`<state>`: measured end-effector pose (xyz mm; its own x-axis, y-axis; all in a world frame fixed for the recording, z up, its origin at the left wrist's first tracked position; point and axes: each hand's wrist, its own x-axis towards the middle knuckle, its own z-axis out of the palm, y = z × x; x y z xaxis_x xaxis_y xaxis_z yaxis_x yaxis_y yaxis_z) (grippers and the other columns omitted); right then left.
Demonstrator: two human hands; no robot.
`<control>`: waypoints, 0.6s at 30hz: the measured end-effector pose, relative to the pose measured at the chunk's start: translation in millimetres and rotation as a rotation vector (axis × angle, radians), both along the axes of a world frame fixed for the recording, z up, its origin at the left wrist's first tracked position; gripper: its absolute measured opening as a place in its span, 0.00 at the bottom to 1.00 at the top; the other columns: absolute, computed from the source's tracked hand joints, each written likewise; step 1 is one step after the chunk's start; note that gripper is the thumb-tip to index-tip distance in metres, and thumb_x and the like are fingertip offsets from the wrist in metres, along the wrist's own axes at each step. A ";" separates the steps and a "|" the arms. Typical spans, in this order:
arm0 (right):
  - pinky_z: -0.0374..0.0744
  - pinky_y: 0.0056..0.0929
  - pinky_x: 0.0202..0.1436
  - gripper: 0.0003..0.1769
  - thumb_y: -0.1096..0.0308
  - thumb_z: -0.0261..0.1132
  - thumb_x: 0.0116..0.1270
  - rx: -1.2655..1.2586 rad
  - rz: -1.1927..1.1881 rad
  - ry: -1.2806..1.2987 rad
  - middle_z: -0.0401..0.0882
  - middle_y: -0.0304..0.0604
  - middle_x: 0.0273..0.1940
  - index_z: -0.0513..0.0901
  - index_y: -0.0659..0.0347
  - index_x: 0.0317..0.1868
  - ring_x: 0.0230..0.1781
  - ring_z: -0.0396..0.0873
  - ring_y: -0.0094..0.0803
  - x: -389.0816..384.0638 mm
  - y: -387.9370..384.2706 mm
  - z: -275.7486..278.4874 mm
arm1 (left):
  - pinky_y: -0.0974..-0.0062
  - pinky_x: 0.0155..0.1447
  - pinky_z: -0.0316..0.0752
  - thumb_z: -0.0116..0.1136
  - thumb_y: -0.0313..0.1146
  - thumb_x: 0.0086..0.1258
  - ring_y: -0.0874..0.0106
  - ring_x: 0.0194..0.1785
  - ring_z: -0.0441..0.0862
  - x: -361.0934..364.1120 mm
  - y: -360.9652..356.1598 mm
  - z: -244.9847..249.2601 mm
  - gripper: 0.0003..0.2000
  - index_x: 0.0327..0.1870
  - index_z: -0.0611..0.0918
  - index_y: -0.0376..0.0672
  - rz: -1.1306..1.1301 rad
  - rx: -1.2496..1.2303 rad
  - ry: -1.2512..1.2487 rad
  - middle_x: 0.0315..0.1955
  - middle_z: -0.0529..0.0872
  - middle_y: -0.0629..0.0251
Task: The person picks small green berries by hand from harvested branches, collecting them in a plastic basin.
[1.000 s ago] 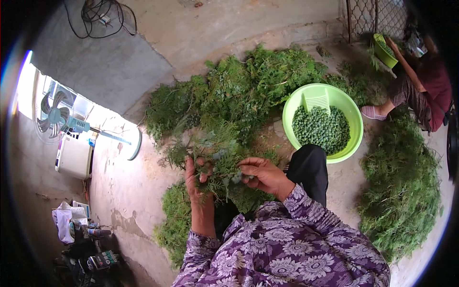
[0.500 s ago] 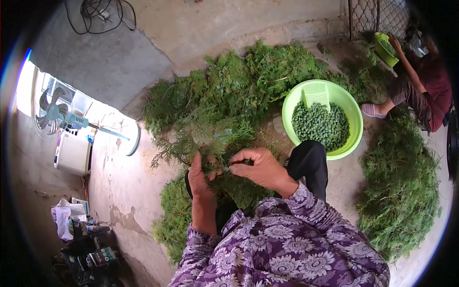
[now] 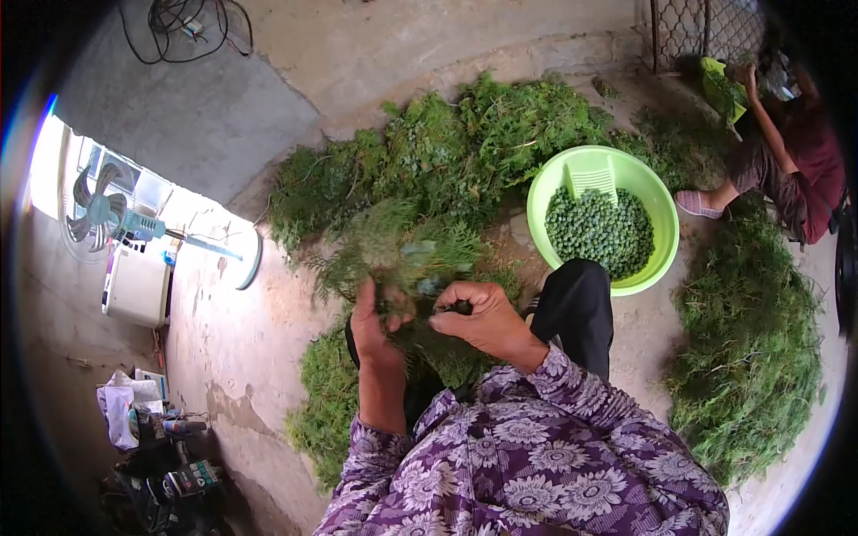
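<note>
My left hand [image 3: 379, 329] is closed round a leafy green sprig [image 3: 375, 246], which fans out beyond the fingers and is blurred. Just to its right, my right hand [image 3: 487, 323] has thumb and forefinger curled together beside the sprig; what lies between the fingertips is too small to make out. Beyond my right knee stands a light green basin [image 3: 663, 255] holding many small round green berries [image 3: 599, 234]. Cut green branches [image 3: 429, 147] are heaped on the floor in front of both hands.
More branches [image 3: 746, 357] lie at the right. A co-worker [image 3: 809, 179] sits at the upper right by a smaller green basin [image 3: 722, 94]. A fan [image 3: 107, 210], a white box [image 3: 137, 284] and a cable [image 3: 170, 31] are at the left and upper left.
The sprig in my left hand has shifted and blurred. My right hand has turned slightly, staying near it. The co-worker's small basin has tilted, with a hand raised beside it.
</note>
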<state>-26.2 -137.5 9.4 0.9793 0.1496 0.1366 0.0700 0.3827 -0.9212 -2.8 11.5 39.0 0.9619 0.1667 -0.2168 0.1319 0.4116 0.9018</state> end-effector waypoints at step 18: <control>0.66 0.12 0.19 0.13 0.70 0.60 0.59 0.285 0.327 0.388 0.73 0.34 0.27 0.73 0.64 0.44 0.20 0.68 0.15 1.7 -18.2 -12.4 | 0.76 0.26 0.67 0.48 0.40 0.67 0.78 0.10 0.60 25.4 51.5 -28.2 0.10 0.34 0.66 0.45 -0.017 -0.584 -0.095 0.21 0.74 0.70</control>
<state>-24.5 -155.7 -3.0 0.8746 0.4629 -0.1443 -0.4161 0.5639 -0.7134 22.6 63.0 10.8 0.9830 0.0296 -0.1811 0.0732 0.8417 0.5349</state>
